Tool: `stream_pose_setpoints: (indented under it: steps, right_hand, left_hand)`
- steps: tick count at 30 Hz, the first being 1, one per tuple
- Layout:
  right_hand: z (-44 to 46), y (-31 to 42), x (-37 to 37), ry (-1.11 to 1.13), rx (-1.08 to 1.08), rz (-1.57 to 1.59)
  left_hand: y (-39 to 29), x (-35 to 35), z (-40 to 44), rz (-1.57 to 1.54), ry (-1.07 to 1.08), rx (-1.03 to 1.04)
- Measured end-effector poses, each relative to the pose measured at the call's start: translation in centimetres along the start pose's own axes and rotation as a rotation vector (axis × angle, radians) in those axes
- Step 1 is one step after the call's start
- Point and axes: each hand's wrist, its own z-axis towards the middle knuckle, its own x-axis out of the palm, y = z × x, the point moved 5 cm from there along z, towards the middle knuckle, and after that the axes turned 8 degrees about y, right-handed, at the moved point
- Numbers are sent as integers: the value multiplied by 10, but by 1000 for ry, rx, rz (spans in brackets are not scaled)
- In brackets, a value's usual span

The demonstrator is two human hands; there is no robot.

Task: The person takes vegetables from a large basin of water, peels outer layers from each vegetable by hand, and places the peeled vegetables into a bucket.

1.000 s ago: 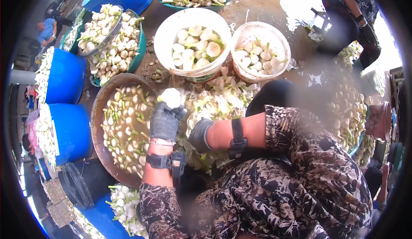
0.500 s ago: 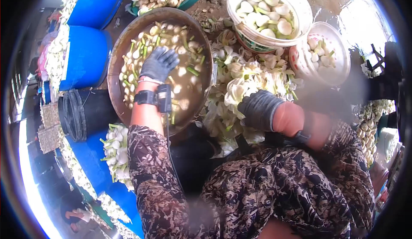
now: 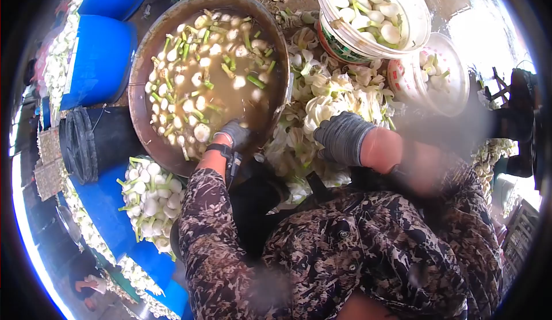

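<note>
My left hand point(image 3: 234, 131), in a grey glove, dips into the murky water of a wide brown basin point(image 3: 140, 104) near its lower right side; its fingers are hidden. White bulbs point(image 3: 202, 132) with cut green stems float to the left of it. Gloved as well, my right hand point(image 3: 345, 139) is closed in a fist above a heap of pale peeled leaves point(image 3: 325, 110); whatever it may hold is hidden.
Beyond the heap stand a white bucket of bulbs point(image 3: 424, 29) and a smaller white bucket point(image 3: 402, 81). Blue tubs point(image 3: 100, 61), a black bucket point(image 3: 109, 139) and a pile of bulbs point(image 3: 152, 199) are on the left. Part of another person point(image 3: 86, 284) shows lower left.
The white bulb held in my left hand at first is no longer seen there. That hand opened over the basin, then moved down into the water. The view has shifted left, and my right hand stays closed.
</note>
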Motion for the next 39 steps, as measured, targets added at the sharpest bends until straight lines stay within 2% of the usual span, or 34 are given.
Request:
stream_pose_setpoints:
  steps: [2,3,5,6,7,8,9,11,12,13,15,16,19,21,24,27,29,31,33,35,37,39]
  right_hand:
    - [-2,-2,-6,-49,-4,18]
    - [-3,-3,-10,-100,-10,37]
    - [-2,-9,-13,-195,-4,96]
    - [-5,-11,-22,-358,-9,156]
    - [-11,-11,-33,-523,-15,215]
    - [-17,-10,-42,-626,-48,255]
    - [-18,-10,-47,-643,-44,250]
    - [-26,-12,-57,-837,-48,385]
    - [-30,-12,-58,-957,-109,435]
    - [-34,-11,-59,-970,-110,433]
    - [-42,-9,-61,-1025,-93,464]
    - [-47,-7,-61,-1057,-107,493]
    - [-52,-4,-58,-1081,-84,538]
    - [-57,-3,-57,-1118,-85,538]
    - [-56,-7,-57,-1110,-35,543]
    - [-54,-12,-54,-1158,-8,535]
    - [-51,-16,-55,-1153,-15,542]
    - [-47,-18,-55,-1129,-13,571]
    - [-42,-23,-55,-1047,29,681]
    - [-36,-35,-58,-1033,80,651]
    - [-20,-58,-51,-967,105,826]
    - [-16,-63,-51,-955,89,799]
  left_hand:
    - [3,-6,-4,-256,-74,145]
    - [-9,-13,-21,-245,-76,145]
    - [-58,-37,-80,-1231,-4,308]
    - [-74,-45,-97,-1217,-9,317]
    - [-92,-55,-113,-1245,-35,445]
    - [-110,-64,-129,-1269,-60,577]
    - [-127,-65,-142,-1255,-63,589]
    - [-156,-70,-179,-1150,-192,809]
    - [-164,-72,-190,-1028,-276,788]
    - [-172,-70,-200,-1016,-280,794]
    - [-186,-70,-220,-791,-459,807]
    - [-195,-68,-229,-816,-463,808]
    - [-215,-66,-245,-802,-521,866]
    - [-224,-60,-251,-908,-541,846]
    - [-232,-60,-250,-667,-696,794]
    - [-240,-57,-248,-607,-760,845]
    - [-241,-57,-246,-615,-745,828]
    - [-238,-55,-242,-768,-654,873]
    - [-231,-58,-239,-770,-630,885]
    - [-230,-59,-241,-774,-610,900]
    - [-240,-55,-251,-1145,-387,1017]
    - [-235,-56,-245,-1181,-373,1025]
